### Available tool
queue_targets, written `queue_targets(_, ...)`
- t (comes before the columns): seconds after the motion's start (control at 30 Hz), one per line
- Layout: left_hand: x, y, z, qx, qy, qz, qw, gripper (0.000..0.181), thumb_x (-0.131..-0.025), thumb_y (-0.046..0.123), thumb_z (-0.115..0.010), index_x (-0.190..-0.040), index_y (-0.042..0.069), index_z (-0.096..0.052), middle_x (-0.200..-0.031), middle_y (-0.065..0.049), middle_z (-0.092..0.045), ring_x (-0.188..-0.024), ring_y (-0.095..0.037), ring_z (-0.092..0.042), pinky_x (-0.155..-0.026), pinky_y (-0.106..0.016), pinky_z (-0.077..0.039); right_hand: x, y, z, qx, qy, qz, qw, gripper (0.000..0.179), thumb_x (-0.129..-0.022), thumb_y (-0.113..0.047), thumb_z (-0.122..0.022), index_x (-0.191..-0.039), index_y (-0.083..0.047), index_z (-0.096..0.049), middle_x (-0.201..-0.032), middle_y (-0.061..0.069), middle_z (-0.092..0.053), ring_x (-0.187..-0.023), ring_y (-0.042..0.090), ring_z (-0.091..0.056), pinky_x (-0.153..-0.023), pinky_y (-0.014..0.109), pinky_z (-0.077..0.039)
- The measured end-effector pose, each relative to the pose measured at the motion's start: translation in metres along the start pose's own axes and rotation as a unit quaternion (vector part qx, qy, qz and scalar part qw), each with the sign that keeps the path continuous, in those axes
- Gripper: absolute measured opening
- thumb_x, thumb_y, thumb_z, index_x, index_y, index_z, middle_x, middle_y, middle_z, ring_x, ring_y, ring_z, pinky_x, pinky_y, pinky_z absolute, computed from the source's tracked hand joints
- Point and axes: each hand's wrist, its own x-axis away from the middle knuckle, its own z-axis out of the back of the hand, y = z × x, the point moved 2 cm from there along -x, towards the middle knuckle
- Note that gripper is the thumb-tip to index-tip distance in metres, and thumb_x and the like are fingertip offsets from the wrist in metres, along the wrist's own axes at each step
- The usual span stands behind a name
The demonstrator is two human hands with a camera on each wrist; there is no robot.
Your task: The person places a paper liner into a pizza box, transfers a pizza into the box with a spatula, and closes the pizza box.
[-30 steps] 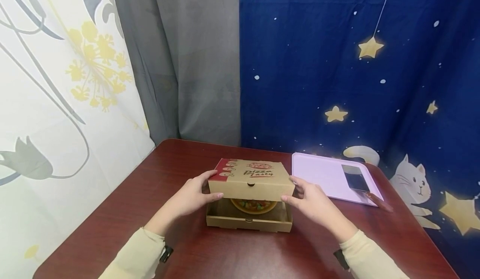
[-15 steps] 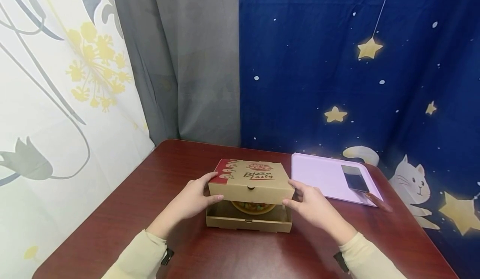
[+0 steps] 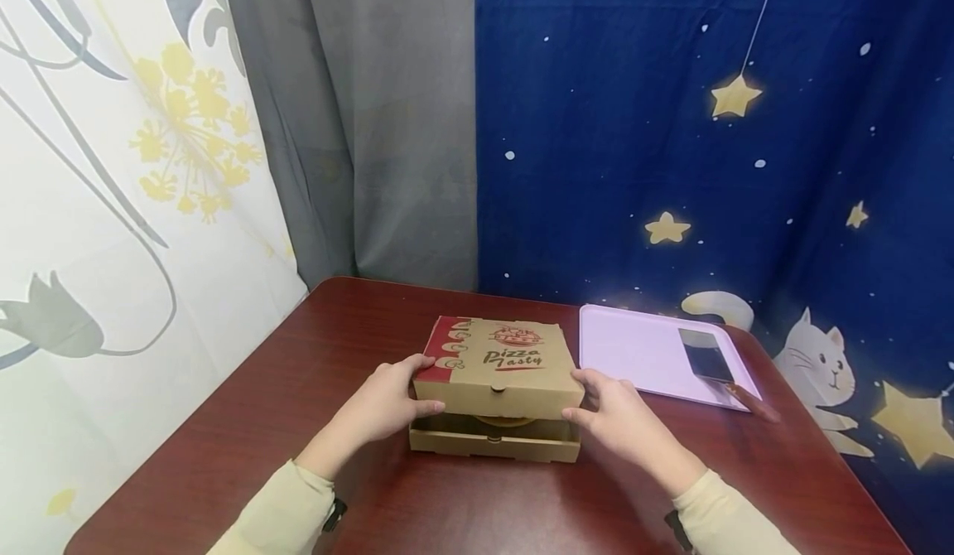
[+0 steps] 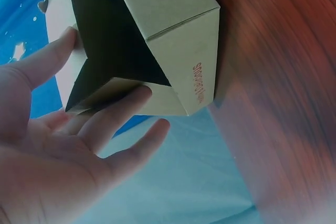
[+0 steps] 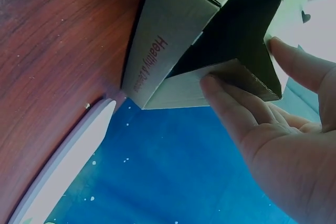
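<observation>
In the head view a cardboard pizza box stands mid-table, its printed lid [image 3: 514, 360] partly lowered over the bottom half [image 3: 493, 446]. Through the narrow front gap shows just the edge of a pizza [image 3: 507, 421]; the lid hides the rest. My left hand [image 3: 387, 402] holds the lid's front left corner, thumb on the front flap and fingers along the side. At the front right corner, my right hand [image 3: 617, 412] grips it likewise. Both wrist views look into the dark gap beside the box's side walls [image 4: 195, 61], with fingers against the lid's side flap [image 5: 210, 80].
A lilac tray [image 3: 626, 348] lies at the back right of the dark red table [image 3: 298, 389]. On it rests a cake server or cleaver-like tool with a flat dark blade [image 3: 706, 356], its brown handle [image 3: 753, 402] sticking out over the rim. Curtains hang behind.
Both hands have brought the lid's front edge down toward the bottom half. The gap has narrowed, and much less of the pizza shows. The tray and the bladed tool have not moved.
</observation>
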Motion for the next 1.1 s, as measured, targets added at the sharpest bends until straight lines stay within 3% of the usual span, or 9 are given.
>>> queue_targets(0.3,0.002,0.0,-0.006,-0.02,0.005,0.004,0.9998,0.066,-0.082,0.031,-0.094,-0.138,0.011,-0.065,-0.105,-0.007,-0.077,-0.086,-0.014,-0.066,-0.08,-0.038,-0.056,0.003,0.004,-0.008,0.004,0.017,0.011,0.9998,0.056,-0.09,-0.014,-0.085,-0.136,0.01,-0.062,-0.136,0.029,-0.07,-0.12,0.041,-0.074,-0.103,0.053,-0.057)
queue_targets(0.6,0.003,-0.001,-0.011,-0.035,0.006,0.005,0.9994,0.067,-0.081,0.032,-0.094,-0.138,0.011,-0.065,-0.102,-0.005,-0.076,-0.082,-0.014,-0.065,-0.077,-0.037,-0.054,0.005,0.008,-0.016,0.023,0.033,0.025,0.9989,0.047,-0.086,-0.013,-0.088,-0.125,0.004,-0.068,-0.115,0.015,-0.08,-0.103,0.026,-0.079,-0.094,0.049,-0.061)
queue_targets(0.83,0.007,-0.003,-0.013,-0.048,0.0,0.0,0.9989,0.065,-0.081,0.032,-0.094,-0.135,0.012,-0.065,-0.097,-0.005,-0.074,-0.078,-0.015,-0.062,-0.073,-0.038,-0.053,0.006,0.009,-0.02,0.048,0.038,0.017,0.998,0.045,-0.085,-0.014,-0.089,-0.123,-0.001,-0.068,-0.1,0.004,-0.078,-0.086,0.012,-0.071,-0.082,0.041,-0.061)
queue_targets(1.1,0.01,-0.002,-0.015,-0.065,0.003,-0.003,0.9979,0.066,-0.08,0.033,-0.095,-0.134,0.012,-0.064,-0.096,-0.008,-0.074,-0.076,-0.017,-0.063,-0.071,-0.038,-0.053,0.007,0.007,-0.022,0.052,0.04,0.02,0.9976,0.048,-0.084,-0.014,-0.09,-0.125,-0.001,-0.068,-0.101,0.005,-0.079,-0.087,0.015,-0.072,-0.082,0.043,-0.061)
